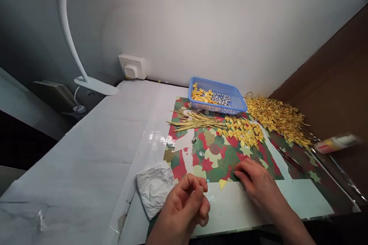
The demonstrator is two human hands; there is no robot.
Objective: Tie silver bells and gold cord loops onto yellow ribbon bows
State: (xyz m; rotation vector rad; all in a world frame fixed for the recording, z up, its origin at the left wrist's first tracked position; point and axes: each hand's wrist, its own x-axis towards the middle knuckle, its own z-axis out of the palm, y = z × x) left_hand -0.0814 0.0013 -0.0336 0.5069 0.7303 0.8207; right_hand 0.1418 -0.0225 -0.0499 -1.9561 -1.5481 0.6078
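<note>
My left hand [184,204] hovers near the table's front edge with its fingers curled and thumb against the fingertips; whether it holds anything is unclear. My right hand [257,183] lies fingers-down on the patterned red-and-green paper [212,153], fingertips pressing a thin gold wire [227,167]. A small yellow bow [222,183] lies just left of that hand. Farther back sit a bundle of gold wires [195,121], a spread of yellow bows [243,130], and a small silver bell [193,140].
A blue basket [238,103] with yellow bows and silver bells stands at the back. A heap of gold finished pieces [276,116] lies to its right. A crumpled white cloth [155,189] is front left. A glue tube [335,143], brown cardboard wall [339,84], white lamp [86,80].
</note>
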